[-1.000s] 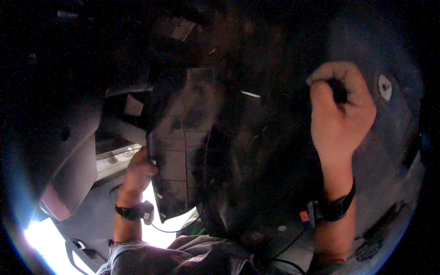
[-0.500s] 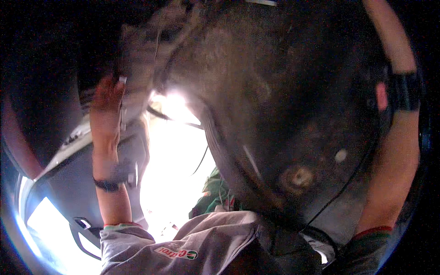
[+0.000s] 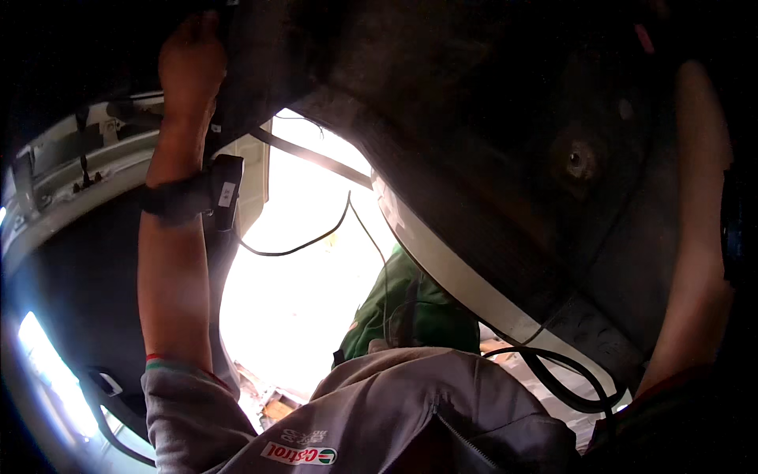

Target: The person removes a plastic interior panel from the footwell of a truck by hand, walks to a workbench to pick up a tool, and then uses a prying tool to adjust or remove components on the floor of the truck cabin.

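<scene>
My left hand (image 3: pixel 192 59) is raised at the upper left against a dark overhead panel (image 3: pixel 260 39). Its fingers look curled there, and what they grip is lost in shadow. A black strap with a small box (image 3: pixel 225 192) circles that wrist, and a thin cable hangs from it. Along the right edge my right forearm reaches up into darkness, where the hand cannot be seen. Between the arms the dark, stained lining (image 3: pixel 489 158) has a round fitting (image 3: pixel 576 158) in it.
A pale metal frame (image 3: pixel 39 174) with hinge-like parts runs along the left, above a dark door-like panel (image 3: pixel 83 292). A bright opening lies in the middle, bordered by a pale sill (image 3: pixel 474 292). Green-clad legs (image 3: pixel 403 300) and black cable loops (image 3: pixel 568 403) are near my grey shirt.
My view has shifted, bringing more of the bright opening and green cloth in. My left hand is higher in the picture; my right hand has risen out of sight.
</scene>
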### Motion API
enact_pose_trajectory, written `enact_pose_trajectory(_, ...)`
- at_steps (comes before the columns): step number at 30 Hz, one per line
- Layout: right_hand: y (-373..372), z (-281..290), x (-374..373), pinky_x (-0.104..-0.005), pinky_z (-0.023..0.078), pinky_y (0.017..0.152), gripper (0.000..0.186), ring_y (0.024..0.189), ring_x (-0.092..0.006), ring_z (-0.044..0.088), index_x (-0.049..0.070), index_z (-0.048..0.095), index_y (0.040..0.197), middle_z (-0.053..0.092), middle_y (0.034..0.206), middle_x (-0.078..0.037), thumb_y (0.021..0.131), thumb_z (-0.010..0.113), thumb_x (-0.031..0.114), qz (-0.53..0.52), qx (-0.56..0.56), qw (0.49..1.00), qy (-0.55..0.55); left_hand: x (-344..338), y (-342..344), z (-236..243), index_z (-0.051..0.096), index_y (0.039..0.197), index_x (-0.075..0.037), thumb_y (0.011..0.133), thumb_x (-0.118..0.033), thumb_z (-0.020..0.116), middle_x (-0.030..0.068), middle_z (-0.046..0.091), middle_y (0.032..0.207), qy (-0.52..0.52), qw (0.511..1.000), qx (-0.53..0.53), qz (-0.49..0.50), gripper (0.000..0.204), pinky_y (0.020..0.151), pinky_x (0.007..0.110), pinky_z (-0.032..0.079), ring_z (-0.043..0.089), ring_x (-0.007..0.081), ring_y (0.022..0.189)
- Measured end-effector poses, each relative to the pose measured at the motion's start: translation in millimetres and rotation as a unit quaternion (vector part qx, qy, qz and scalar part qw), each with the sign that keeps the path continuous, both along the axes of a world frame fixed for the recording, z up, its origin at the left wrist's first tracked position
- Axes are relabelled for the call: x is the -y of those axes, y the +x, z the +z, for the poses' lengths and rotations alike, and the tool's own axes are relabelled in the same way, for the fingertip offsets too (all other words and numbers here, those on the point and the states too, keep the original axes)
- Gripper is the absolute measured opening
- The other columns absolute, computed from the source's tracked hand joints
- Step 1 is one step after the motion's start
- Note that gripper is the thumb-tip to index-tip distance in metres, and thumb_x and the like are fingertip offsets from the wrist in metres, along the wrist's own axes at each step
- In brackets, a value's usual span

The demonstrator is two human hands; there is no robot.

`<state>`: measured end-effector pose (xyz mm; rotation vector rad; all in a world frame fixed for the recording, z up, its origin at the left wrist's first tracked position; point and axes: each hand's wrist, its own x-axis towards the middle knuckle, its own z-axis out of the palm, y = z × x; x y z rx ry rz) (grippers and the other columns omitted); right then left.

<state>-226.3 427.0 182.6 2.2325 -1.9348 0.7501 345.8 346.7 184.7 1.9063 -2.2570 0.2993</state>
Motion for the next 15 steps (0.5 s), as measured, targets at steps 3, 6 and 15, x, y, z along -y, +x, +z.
enact_pose_trajectory(3,-3.6,-15.6,-13.5,-0.0401,0.045,0.086,0.032,0.094,-0.0252,0.052,0.005,0.053,0.111,0.055,0.110,-0.012,0.091,0.056,0.029,-0.015,0.006,0.998,0.054,-4.7,18.6,-36.2,0.066,0.119,-0.006,0.099,-0.033,0.056,0.0210,0.069,0.106,-0.050,0.994,0.006,-0.102,0.036,0.079,0.042,0.054,0.069,0.0339,0.094)
enact_pose_trajectory(6,1.4,-32.1,-9.7,-0.0410,0.044,0.089,0.036,0.099,-0.0266,0.051,0.006,0.050,0.117,0.053,0.115,-0.012,0.092,0.055,0.032,-0.006,0.014,0.996,0.092,-48.5,-51.4,2.7,0.062,0.121,-0.002,0.098,-0.024,0.059,0.0182,0.064,0.118,0.023,0.998,-0.064,0.017,0.032,0.087,0.043,0.053,0.064,0.0316,0.106)
enact_pose_trajectory(15,61.0,-125.0,73.4,-0.0438,0.041,0.098,0.049,0.114,-0.0306,0.046,0.009,0.042,0.132,0.047,0.131,-0.014,0.095,0.052,0.040,0.055,-0.051,0.979,0.191,-251.2,-1.9,-16.1,0.059,0.124,-0.003,0.095,-0.015,0.062,0.0207,0.066,0.113,0.055,0.943,-0.298,0.140,0.032,0.086,0.042,0.052,0.063,0.0393,0.105)
